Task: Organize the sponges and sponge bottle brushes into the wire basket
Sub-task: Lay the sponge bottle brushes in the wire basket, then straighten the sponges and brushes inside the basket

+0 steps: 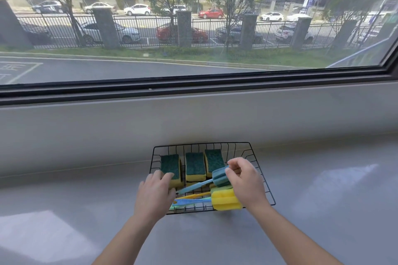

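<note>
A black wire basket (254, 150) sits on the grey sill. Three yellow sponges with green scrub tops stand in its back row: left (170, 166), middle (195, 166), right (214, 160). My right hand (245, 180) pinches the blue foam head of a bottle brush (220, 178), whose blue handle slants down to the left. A yellow foam brush (226, 200) and a brush with a blue handle (189, 201) lie along the basket's front. My left hand (155, 196) rests on the basket's front left, fingers touching the left sponge.
The grey windowsill (86, 211) spreads wide on both sides of the basket. A low grey wall and the window frame (193, 90) rise just behind it. Sunlit patches lie on the sill at left and right.
</note>
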{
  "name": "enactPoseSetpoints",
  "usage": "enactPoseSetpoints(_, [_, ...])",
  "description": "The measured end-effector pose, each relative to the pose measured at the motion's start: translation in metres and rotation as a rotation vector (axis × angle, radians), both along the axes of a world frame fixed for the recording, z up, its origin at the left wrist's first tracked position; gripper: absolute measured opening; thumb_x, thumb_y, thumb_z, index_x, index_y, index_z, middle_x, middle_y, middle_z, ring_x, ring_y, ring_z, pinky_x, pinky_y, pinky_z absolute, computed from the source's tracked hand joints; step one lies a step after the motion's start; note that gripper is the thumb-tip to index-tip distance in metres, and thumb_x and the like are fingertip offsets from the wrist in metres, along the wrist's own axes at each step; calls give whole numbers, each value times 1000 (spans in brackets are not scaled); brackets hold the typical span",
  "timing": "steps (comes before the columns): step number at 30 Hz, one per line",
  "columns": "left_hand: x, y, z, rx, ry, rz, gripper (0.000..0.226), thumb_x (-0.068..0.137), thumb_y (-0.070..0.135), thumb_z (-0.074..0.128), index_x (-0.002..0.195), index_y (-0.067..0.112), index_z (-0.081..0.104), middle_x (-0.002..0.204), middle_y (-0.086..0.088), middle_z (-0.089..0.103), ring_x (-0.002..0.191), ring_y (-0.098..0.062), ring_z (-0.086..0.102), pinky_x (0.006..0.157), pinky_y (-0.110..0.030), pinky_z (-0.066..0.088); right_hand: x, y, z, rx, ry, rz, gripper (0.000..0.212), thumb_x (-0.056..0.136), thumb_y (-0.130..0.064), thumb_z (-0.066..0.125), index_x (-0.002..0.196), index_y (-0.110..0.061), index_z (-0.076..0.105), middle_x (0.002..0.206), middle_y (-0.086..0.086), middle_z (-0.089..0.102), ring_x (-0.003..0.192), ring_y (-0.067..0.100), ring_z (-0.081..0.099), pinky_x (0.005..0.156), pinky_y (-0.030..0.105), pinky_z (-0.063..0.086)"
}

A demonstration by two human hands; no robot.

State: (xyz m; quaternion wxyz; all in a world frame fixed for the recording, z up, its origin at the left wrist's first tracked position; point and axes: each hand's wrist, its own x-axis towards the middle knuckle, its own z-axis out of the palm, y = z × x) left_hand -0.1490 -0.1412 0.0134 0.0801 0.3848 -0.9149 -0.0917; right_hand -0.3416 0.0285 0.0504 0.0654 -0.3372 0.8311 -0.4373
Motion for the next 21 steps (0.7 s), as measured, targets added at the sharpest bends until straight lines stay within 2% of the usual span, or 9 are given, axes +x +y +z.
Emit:
enactPoseSetpoints(4, [-9,-9,2,1,-8,-6,44,91,35,53,135,28,49,116,2,54,109,-23,49,84,-35,42,-14,-20,2,58,72,82,13,93,-23,63,105,-22,65,95,-9,61,89,9,57,77,31,52])
enactPoseSetpoints(10, [-22,-24,-2,-11,-57,-5,50,87,28,54,137,27,47,122,-1,53,111,-25,49,86,-37,43,-40,-45,-3,180,116,129,18,94,-27,61,111,-22,63,99,-8,62,91,9,58,78,30,53])
enactPoseSetpoints(15, [-24,-33,-13,-27,-67,-23,60,85,36,60,142,29,42,124,-3,53,115,-26,47,89,-37,44,-59,-59,-12,267,133,142,21,94,-30,61,113,-21,64,101,-7,62,91,10,58,77,30,52])
enactPoseSetpoints(18, [-26,-39,-19,-79,-82,-36,75,82,43,65,149,29,32,131,-8,52,128,-30,38,99,-40,40,-75,-74,-16,377,160,143,27,92,-35,60,116,-22,63,107,-5,64,91,13,57,74,29,47])
enactPoseSetpoints(21, [-29,-47,-25,-98,-118,-28,93,79,50,68,153,29,16,142,-11,45,139,-33,26,109,-44,33,-92,-91,-19,604,121,166,33,90,-40,61,115,-18,62,109,1,68,90,19,59,72,32,50])
